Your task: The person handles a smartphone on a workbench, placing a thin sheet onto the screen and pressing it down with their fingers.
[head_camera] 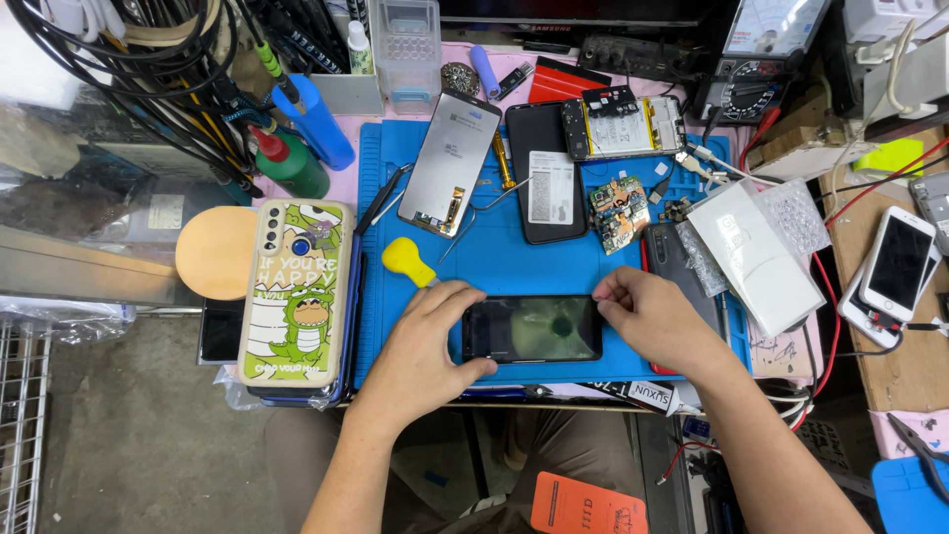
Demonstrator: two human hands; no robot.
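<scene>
A black smartphone (532, 328) lies sideways, screen up, near the front edge of the blue work mat (494, 252). My left hand (432, 331) grips its left end, thumb under the lower edge and fingers over the top corner. My right hand (647, 314) pinches the upper right corner with curled fingers. A yellow-handled tool (406, 259) rests on the mat just above my left hand.
Further back on the mat lie a detached screen panel (453, 163), a black back cover (547, 173), an opened phone body (623, 123) and a small circuit board (618, 211). A cartoon phone case (295, 287) sits left, white packaging (756, 259) and more phones (898, 262) right.
</scene>
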